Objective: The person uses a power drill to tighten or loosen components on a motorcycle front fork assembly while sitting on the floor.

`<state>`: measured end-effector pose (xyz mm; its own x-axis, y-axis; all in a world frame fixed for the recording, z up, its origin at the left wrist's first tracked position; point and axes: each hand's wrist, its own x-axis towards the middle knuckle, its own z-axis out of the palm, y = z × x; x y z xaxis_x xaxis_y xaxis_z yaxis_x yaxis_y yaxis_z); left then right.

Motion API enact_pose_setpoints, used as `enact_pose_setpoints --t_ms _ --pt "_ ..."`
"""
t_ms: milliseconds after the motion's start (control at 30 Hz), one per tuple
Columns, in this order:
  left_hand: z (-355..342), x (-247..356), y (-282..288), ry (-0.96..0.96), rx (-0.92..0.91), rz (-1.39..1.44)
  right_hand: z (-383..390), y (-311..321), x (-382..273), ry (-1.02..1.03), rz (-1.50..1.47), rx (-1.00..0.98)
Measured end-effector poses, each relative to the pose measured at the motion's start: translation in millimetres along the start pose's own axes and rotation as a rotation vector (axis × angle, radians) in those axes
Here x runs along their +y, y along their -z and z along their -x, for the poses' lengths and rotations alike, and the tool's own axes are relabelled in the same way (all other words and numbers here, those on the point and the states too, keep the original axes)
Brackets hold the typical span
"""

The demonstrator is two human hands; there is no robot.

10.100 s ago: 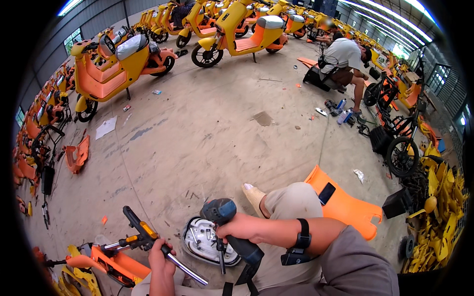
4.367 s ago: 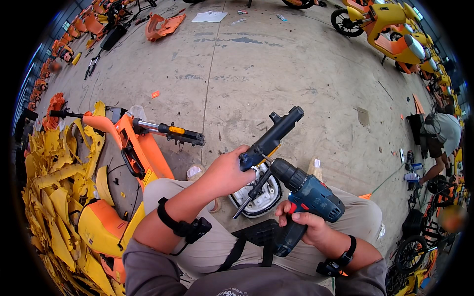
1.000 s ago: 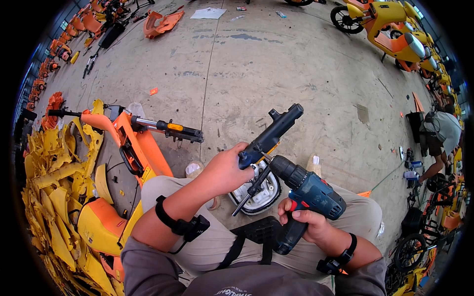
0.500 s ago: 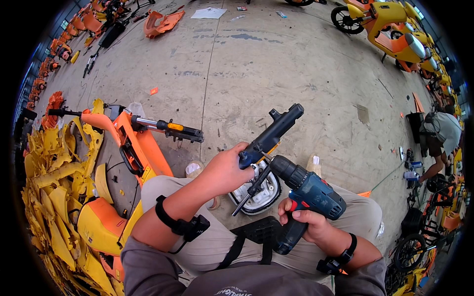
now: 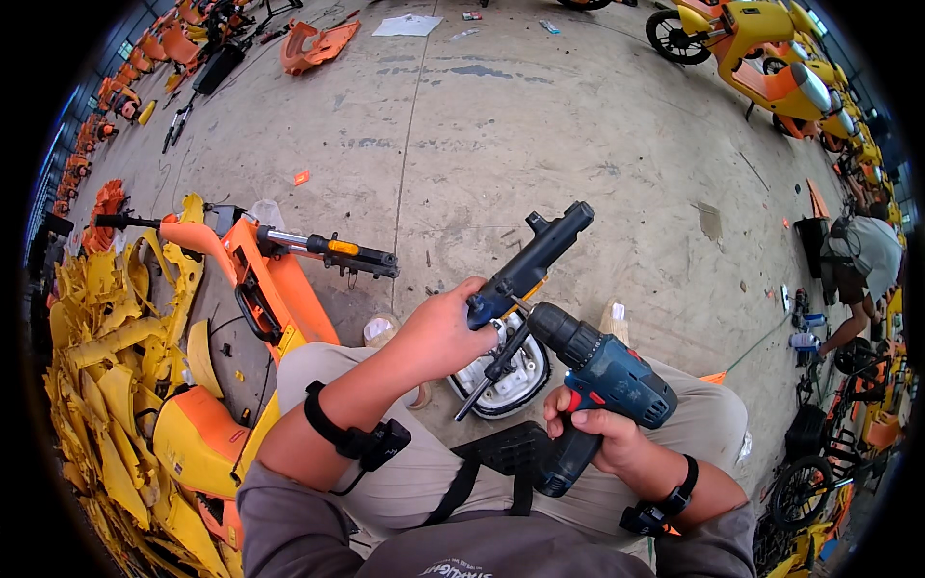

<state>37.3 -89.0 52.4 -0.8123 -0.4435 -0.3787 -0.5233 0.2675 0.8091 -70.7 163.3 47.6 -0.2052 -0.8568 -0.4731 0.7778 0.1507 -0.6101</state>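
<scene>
My left hand (image 5: pixel 438 332) is closed around a black fork leg (image 5: pixel 544 246) with a yellow strip on its underside, held at a slant. In my right hand (image 5: pixel 588 433) is a blue and black cordless drill (image 5: pixel 621 380), gripped at the handle, its bit pointing into the side of the fork leg. A thin black bar with a metal end (image 5: pixel 467 405) hangs below the leg. Behind it, on the floor between my feet, lies a rounded white plastic housing (image 5: pixel 515 380) with small parts inside, partly hidden by the bar.
An orange scooter frame (image 5: pixel 289 289) with another fork (image 5: pixel 342 249) lies at my left, beside a heap of yellow panels (image 5: pixel 106 385). A scooter (image 5: pixel 756 77) stands upper right. A co-worker (image 5: pixel 858 260) crouches at far right near a wheel (image 5: pixel 800 491). An orange panel (image 5: pixel 313 48) lies farther off.
Since the oldest frame my view has turned down, my left hand has raised the fork leg and the drill has turned to meet it. Over the last few seconds both hands barely move.
</scene>
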Motion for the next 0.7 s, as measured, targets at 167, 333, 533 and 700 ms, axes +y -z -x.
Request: enact_pose_setpoints --t_ms 167,333,533,700 --pt "-0.7 -1.7 -0.8 0.014 0.004 -0.008 0.0 2.8 2.3 -0.007 -0.007 0.0" --pt "-0.3 1.5 0.3 0.028 -0.006 -0.01 -0.7 4.5 2.4 0.001 0.002 -0.013" --pt "-0.1 0.0 0.9 0.008 0.005 -0.015 -0.2 1.9 1.3 -0.008 -0.009 -0.005" --pt "-1.5 0.0 2.3 0.046 -0.039 -0.022 -0.3 0.7 0.4 -0.011 -0.01 -0.003"
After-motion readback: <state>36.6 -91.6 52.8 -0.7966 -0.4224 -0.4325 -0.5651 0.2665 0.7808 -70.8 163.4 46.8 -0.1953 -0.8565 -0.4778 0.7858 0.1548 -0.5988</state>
